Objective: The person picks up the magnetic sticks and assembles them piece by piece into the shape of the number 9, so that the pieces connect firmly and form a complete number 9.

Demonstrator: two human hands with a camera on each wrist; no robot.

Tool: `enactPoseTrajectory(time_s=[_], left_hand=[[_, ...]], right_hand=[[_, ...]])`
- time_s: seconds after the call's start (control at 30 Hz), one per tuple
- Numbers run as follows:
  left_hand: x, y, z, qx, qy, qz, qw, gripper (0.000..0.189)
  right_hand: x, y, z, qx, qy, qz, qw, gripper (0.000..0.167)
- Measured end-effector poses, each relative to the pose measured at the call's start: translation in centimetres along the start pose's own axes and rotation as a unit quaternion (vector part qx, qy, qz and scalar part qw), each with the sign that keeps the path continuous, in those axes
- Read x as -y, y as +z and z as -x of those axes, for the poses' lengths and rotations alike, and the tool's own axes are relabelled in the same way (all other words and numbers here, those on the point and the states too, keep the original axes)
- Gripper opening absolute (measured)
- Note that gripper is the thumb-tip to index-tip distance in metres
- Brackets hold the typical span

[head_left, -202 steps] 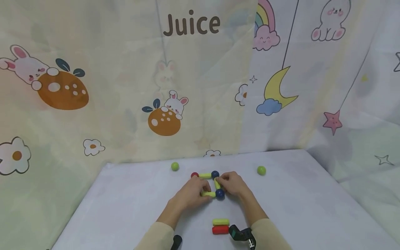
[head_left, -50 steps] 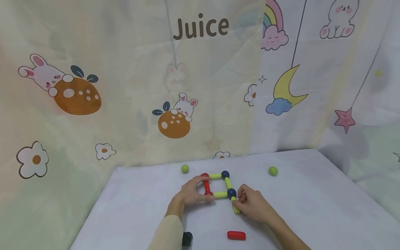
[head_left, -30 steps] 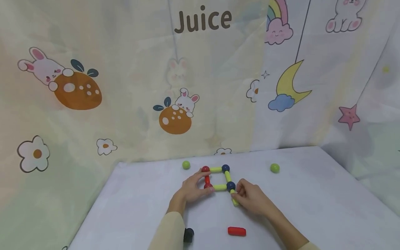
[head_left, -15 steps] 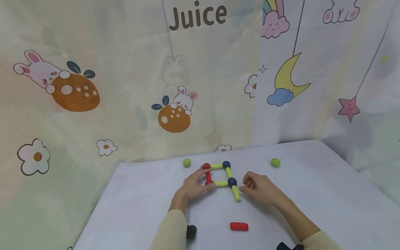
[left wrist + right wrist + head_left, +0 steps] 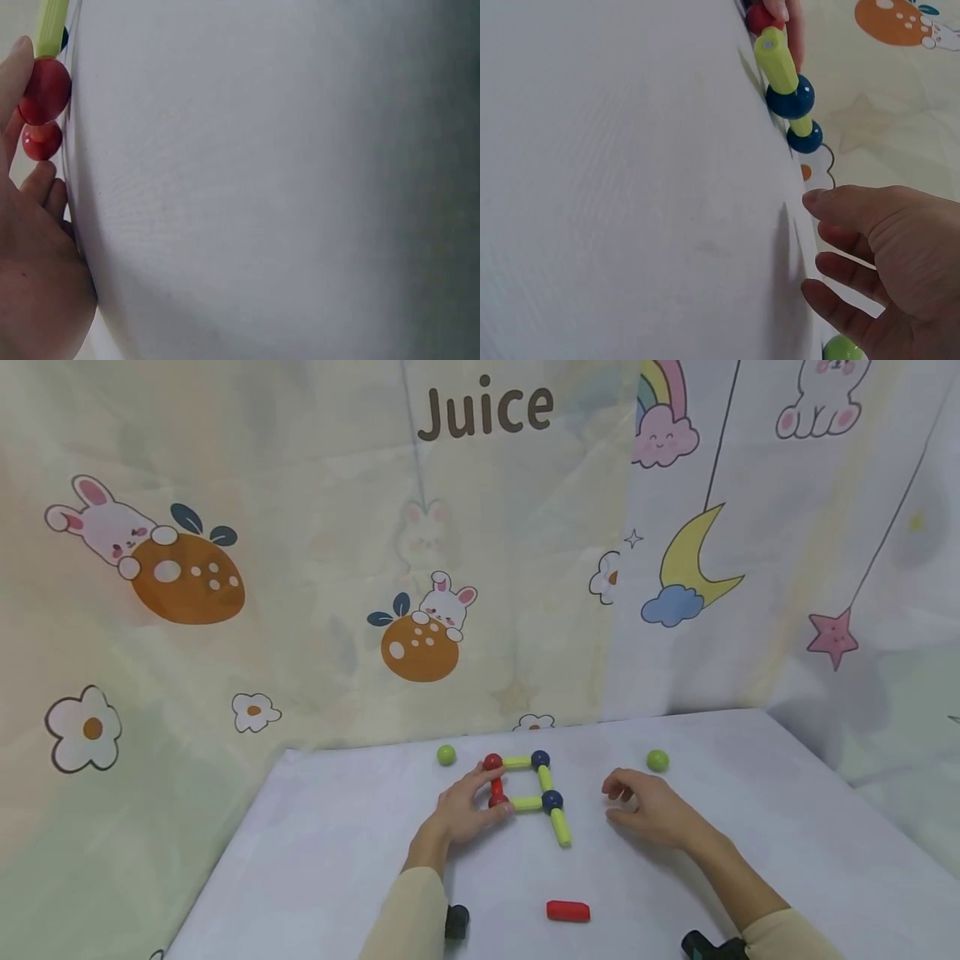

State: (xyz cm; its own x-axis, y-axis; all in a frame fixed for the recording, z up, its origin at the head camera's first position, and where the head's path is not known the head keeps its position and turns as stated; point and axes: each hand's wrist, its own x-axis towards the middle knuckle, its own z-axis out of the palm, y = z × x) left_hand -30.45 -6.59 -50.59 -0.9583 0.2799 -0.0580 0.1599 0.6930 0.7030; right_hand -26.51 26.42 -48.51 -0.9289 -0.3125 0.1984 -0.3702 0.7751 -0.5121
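Observation:
My left hand [image 5: 461, 811] holds the left side of a square of magnetic sticks and balls, its thumb at the near red ball [image 5: 497, 802] and fingertips at the far red ball [image 5: 492, 762]. A red stick [image 5: 497, 787] joins these balls, partly behind the fingers. Yellow-green sticks [image 5: 527, 804] lead to two dark blue balls [image 5: 552, 800] on the right. From the near blue ball another yellow-green stick [image 5: 561, 828] sticks out toward me, its free end showing a metal disc in the right wrist view. My right hand [image 5: 651, 807] hovers right of it, fingers loosely bent, holding nothing.
Two loose green balls lie on the white table [image 5: 337, 860], one behind the square [image 5: 446, 755] and one beyond my right hand [image 5: 657, 761]. A loose red stick [image 5: 567, 911] lies nearer me. A printed cloth [image 5: 300, 568] hangs behind the table.
Earlier the right hand pinched the yellow-green stick at the near blue ball. It has let go and moved right; the stick stays attached. The left hand keeps its hold.

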Motion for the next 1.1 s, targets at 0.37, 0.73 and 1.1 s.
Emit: enactPoseTrajectory(time_s=[0.37,0.73,1.1], left_hand=[[0.0,0.1,-0.2,-0.002,-0.002,0.006,1.0000,0.064],[-0.2,-0.4,0.0,0.000,0.014,0.004,0.9999,0.062],[0.3,-0.1,0.0,-0.004,0.007,0.007,0.9999,0.060]], right_hand=[[-1.8,-1.5,-0.2,-0.048,-0.008,0.024,0.9985,0.036],[-4.2,-3.1,-0.9,-0.118,-0.031,0.050,0.9913,0.037],[-5.0,-3.5,-1.6,-0.133,-0.042,0.047,0.9891,0.042]])
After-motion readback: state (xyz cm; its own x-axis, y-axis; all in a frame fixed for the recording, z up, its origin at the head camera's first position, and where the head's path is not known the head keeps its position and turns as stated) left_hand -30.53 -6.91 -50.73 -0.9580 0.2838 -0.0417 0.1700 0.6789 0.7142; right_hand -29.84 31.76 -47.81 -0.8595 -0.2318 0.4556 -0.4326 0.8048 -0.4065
